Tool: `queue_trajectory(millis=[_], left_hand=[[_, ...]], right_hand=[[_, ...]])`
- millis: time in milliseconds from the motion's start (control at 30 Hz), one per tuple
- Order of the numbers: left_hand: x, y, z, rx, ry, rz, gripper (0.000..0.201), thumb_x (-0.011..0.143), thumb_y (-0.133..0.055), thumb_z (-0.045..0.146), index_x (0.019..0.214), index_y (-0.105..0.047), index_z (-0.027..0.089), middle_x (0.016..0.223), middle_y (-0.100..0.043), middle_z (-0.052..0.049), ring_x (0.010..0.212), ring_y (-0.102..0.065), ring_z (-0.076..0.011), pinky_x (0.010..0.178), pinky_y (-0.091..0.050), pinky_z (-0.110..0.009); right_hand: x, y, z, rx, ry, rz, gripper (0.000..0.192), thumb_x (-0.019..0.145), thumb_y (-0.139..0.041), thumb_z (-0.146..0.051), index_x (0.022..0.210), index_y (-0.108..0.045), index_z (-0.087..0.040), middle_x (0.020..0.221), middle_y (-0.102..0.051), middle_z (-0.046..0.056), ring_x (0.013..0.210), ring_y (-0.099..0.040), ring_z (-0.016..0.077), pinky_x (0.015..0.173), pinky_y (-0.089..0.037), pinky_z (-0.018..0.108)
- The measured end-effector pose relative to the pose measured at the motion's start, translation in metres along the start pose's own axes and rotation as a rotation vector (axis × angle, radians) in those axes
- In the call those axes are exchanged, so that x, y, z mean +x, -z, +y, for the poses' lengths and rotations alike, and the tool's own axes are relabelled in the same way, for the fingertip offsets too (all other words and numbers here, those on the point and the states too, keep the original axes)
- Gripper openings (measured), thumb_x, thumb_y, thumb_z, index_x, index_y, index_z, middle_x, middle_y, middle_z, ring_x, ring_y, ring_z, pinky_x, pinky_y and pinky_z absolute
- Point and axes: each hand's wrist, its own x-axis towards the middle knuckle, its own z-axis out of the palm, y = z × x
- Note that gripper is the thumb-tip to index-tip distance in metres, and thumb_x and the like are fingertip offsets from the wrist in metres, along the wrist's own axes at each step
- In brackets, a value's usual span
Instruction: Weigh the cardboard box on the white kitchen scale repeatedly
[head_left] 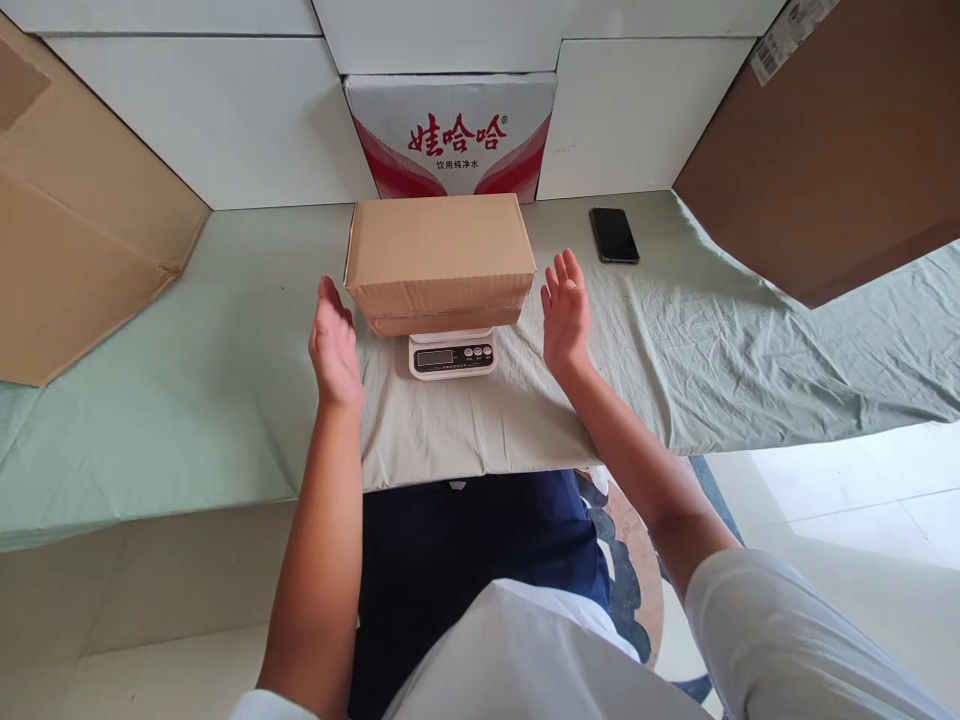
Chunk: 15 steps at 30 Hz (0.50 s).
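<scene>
white sleeves and a dark blue lap fill the bottom of the view, with both bare forearms reaching up from them toward the table. fingers of the left hand (335,345) are straight and held together, palm turned inward, holding nothing; the fingertips sit just beside the left end of the cardboard box (439,258), and it cannot be told whether they graze it. fingers of the right hand (565,312) are extended and slightly spread, palm facing the box's right end, near it but apart, also released and empty. the closed box rests on a small white kitchen scale (452,355), overhanging it on both sides so only the front strip with display and buttons shows; the display is too small to read. the scale stands on a wrinkled pale green cloth (675,340) covering the table. behind the box, against the white wall, leans a red and white carton (452,135) with printed characters. a black phone (613,235) lies flat on the cloth to the right, well apart from the right hand. large brown cardboard sheets (67,230) lean at the far left and far right.
</scene>
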Motion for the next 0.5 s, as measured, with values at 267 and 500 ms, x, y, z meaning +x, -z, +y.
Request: queue_trajectory(millis=[267,500], left_hand=[[-0.001,-0.001,-0.001,-0.082,0.067,-0.125,0.104,0.086,-0.038,0.108,0.162,-0.067,0.043,0.186,-0.050,0.003,0.180,-0.034,-0.0304,0.148,-0.031,-0.045],[0.000,-0.001,-0.006,-0.042,0.041,-0.157,0.109,0.082,-0.040,0.112,0.159,-0.069,0.041,0.184,-0.053,-0.001,0.181,-0.033,-0.0337,0.148,-0.030,-0.048]], right_hand=[[-0.006,-0.008,0.010,-0.027,0.008,-0.090,0.091,0.091,-0.055,-0.092,0.169,-0.045,-0.046,0.192,-0.041,-0.005,0.186,-0.024,0.0303,0.155,-0.015,0.062],[-0.013,-0.013,0.013,-0.053,0.062,-0.151,0.088,0.095,-0.053,-0.091,0.171,-0.044,-0.048,0.193,-0.035,-0.011,0.187,-0.019,0.0293,0.156,-0.015,0.062]])
